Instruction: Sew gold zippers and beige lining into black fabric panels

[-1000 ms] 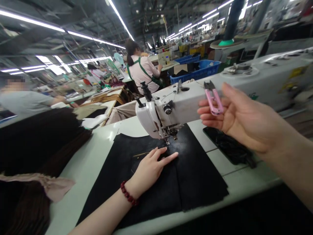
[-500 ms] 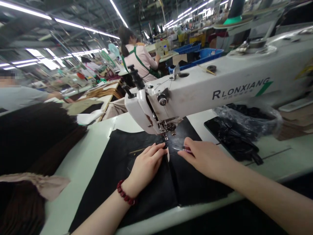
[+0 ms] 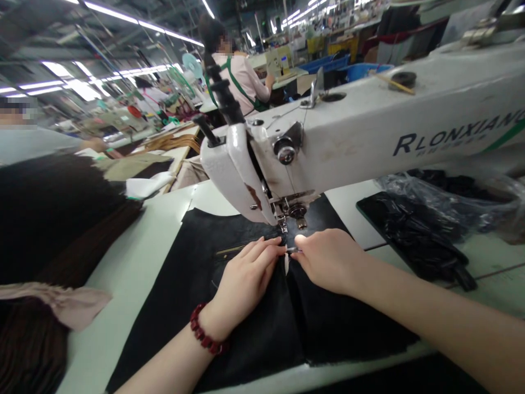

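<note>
Black material (image 3: 184,290) lies flat under the needle area of a white sewing machine (image 3: 348,131). My left hand (image 3: 248,276), with a red beaded bracelet at the wrist, presses on it just before the presser foot (image 3: 284,225), fingers close together. Its fingertips touch a small white strip (image 3: 286,264) at the seam. My right hand (image 3: 328,260) is closed on a slim pointed metal tool (image 3: 291,249), whose tip reaches my left fingertips. A gold zipper (image 3: 229,251) shows left of my left hand.
Stacked dark pieces (image 3: 61,219) stand at the left. A phone-like dark slab (image 3: 373,219) lies under crumpled black material (image 3: 426,235) at the right, beside a clear plastic bag (image 3: 488,200). People sit at other machines beyond.
My right hand has moved left, bringing the tool to my left fingertips and the white strip. The view has shifted closer to the machine. My left hand stays on the black material.
</note>
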Demonstrator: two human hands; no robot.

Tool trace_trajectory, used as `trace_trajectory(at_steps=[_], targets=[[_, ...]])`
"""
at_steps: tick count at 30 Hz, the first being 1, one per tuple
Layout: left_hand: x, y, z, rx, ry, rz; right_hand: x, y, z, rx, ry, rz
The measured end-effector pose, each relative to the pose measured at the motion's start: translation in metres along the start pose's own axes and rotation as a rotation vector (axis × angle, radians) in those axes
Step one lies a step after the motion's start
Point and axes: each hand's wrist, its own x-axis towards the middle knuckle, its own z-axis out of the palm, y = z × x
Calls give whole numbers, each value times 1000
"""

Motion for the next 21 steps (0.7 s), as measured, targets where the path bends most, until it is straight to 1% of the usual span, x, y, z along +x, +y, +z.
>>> trace_trajectory(at_steps=[4, 8, 10, 12, 16, 21], targets=[[1, 0, -1, -48, 10, -78, 0, -1, -4, 9, -23, -17], [0, 1, -4, -41, -53, -43, -2, 11, -12, -11, -80, 26], [-2, 2, -3, -6, -70, -41, 0, 18, -13, -36, -66, 79], [-4, 3, -3, 30, -80, -37, 3, 22, -10, -56, -39, 97], [-7, 5, -1, 72, -72, -12, 7, 22, -3, -62, -10, 52], [-6, 5, -2, 34, -59, -16, 6, 23, 1, -52, 24, 24]])
